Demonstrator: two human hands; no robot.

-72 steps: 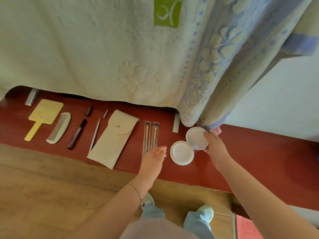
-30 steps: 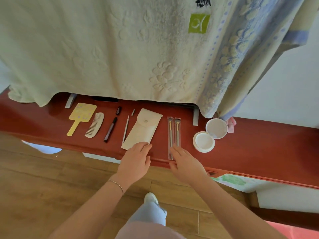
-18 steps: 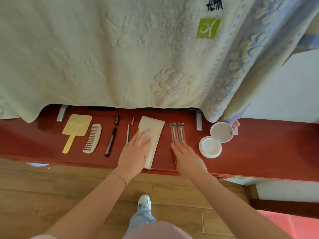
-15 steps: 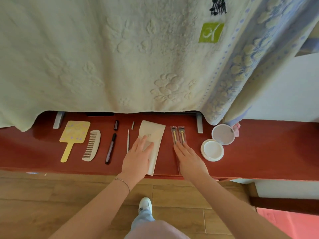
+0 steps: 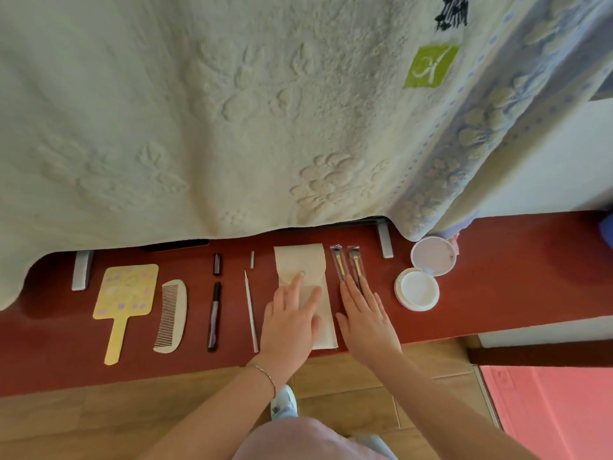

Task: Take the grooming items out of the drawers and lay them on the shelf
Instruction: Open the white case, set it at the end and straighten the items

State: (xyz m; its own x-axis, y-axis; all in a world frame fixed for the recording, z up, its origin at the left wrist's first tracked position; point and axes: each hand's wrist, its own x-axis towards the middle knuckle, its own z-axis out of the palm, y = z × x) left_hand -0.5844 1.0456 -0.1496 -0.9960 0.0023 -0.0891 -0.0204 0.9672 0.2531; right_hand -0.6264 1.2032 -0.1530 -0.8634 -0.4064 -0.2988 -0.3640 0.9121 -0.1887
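Both hands have slid forward over the red shelf since a moment ago, and the cream pouch now lies squared up, its flap end pointing at the hanging towel.

From the left, a yellow hand mirror lies flat with its handle toward the shelf's front edge. Just beside it is a cream comb, teeth facing the mirror. Next comes a dark pen-like stick with its cap lying apart behind it, then a thin white stick with its own small cap behind.

The left hand rests flat on the pouch, fingers straight and spread, gripping nothing. The right hand lies flat too, fingers straight, its fingertips on the near ends of two small brushes in clear sleeves, which lie side by side just right of the pouch.

Farther right sits a round white compact, opened, its lid tilted back near the towel's blue-patterned edge.
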